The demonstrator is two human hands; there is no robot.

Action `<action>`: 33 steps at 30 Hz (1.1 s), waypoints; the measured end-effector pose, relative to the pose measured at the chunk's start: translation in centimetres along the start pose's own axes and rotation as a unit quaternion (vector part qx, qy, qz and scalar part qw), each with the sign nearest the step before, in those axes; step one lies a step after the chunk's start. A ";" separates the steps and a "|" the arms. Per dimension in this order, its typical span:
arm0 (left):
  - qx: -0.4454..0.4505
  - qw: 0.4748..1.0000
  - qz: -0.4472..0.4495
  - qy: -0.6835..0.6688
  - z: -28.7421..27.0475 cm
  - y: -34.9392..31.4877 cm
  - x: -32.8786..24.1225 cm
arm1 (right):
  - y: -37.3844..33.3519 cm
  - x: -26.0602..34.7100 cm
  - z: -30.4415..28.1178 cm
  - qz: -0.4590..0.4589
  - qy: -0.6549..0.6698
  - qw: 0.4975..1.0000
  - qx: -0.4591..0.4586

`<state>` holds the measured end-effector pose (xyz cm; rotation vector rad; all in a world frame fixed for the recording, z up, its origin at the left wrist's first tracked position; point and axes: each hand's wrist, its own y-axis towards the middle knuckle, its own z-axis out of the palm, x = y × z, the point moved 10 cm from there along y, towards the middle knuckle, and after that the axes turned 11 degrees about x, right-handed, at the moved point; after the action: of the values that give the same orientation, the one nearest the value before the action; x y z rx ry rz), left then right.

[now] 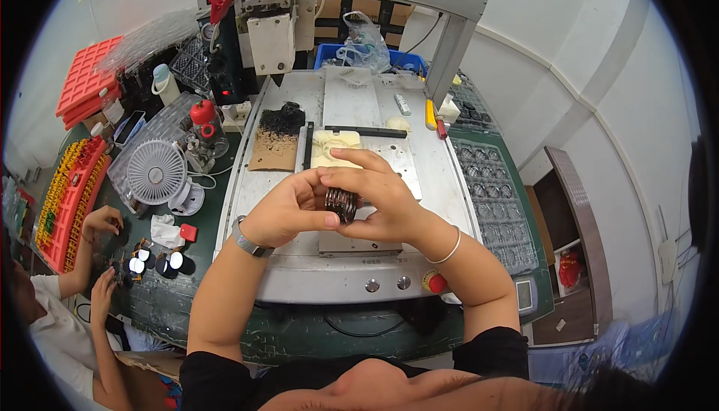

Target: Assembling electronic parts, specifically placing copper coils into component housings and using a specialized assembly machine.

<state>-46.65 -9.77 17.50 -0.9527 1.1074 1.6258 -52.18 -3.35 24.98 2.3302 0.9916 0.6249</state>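
Observation:
Both my hands meet over the grey machine bed [442,179] and together grip a short stack of dark round ringed parts [341,204]. My left hand [288,207] pinches the stack from the left with thumb beneath. My right hand [382,194] wraps over it from the right, fingers curled on top. A watch is on my left wrist and a thin bangle on my right. Just behind the hands a cream-coloured moulded fixture [335,145] sits on the bed.
A press head [271,40] hangs over the bed's far end, with a brown pad [274,149] under black debris. Clear trays of round parts [490,194] lie right, a small white fan [156,173] and red trays [71,201] left. Another person's hands [101,224] work at far left.

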 end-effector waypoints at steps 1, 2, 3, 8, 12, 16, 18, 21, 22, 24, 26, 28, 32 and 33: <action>0.006 1.000 -0.011 0.015 0.1 0.1 0.1 | -0.1 -0.1 0.0 0.000 0.000 1.000 0.000; 0.006 1.000 -0.010 0.014 0.1 0.1 0.2 | -0.2 0.0 0.2 -0.005 -0.003 1.000 0.006; -0.002 1.000 -0.015 0.017 -0.1 0.1 0.3 | -0.2 0.1 0.3 -0.010 -0.007 1.000 0.012; -0.003 1.000 -0.011 0.003 -0.1 0.1 0.3 | -0.1 0.1 0.3 0.010 0.023 1.000 0.009; 0.016 0.999 0.008 -0.037 0.1 0.0 0.1 | -0.1 0.1 -0.2 0.013 0.039 0.999 0.011; 0.036 0.995 0.026 -0.091 0.4 -0.1 -0.3 | -0.1 0.2 -0.3 0.007 0.045 0.999 0.005; 0.021 0.997 0.023 -0.066 0.3 -0.1 -0.3 | 0.0 0.4 -0.2 -0.002 0.049 0.999 0.006; -0.007 1.000 0.010 -0.015 0.1 0.0 0.0 | 0.1 0.9 -0.4 -0.026 0.035 0.999 -0.005; -0.020 1.000 0.000 0.011 -0.1 0.0 0.1 | 0.1 1.0 -0.3 -0.026 0.036 0.999 -0.005; -0.031 0.999 0.001 0.012 -0.1 0.0 -0.1 | 0.2 1.3 -0.3 -0.018 -0.016 1.000 -0.005; -0.052 0.999 0.004 0.016 -0.3 0.0 -0.4 | 0.1 1.2 -0.1 -0.020 -0.018 1.000 -0.003; -0.054 0.998 -0.009 0.023 -0.4 0.0 -0.1 | 0.0 1.1 0.0 -0.022 -0.020 1.000 -0.002; 0.013 0.999 0.044 0.004 0.1 0.4 0.1 | 0.0 1.0 -0.9 0.005 0.013 1.000 -0.014; 0.015 0.999 0.044 0.003 0.0 0.4 0.2 | -0.1 0.7 -1.3 0.023 0.043 0.999 -0.021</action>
<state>-47.07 -9.74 17.38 -0.9018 1.1896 1.6741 -52.53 -2.38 26.03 2.3125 0.9570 0.7635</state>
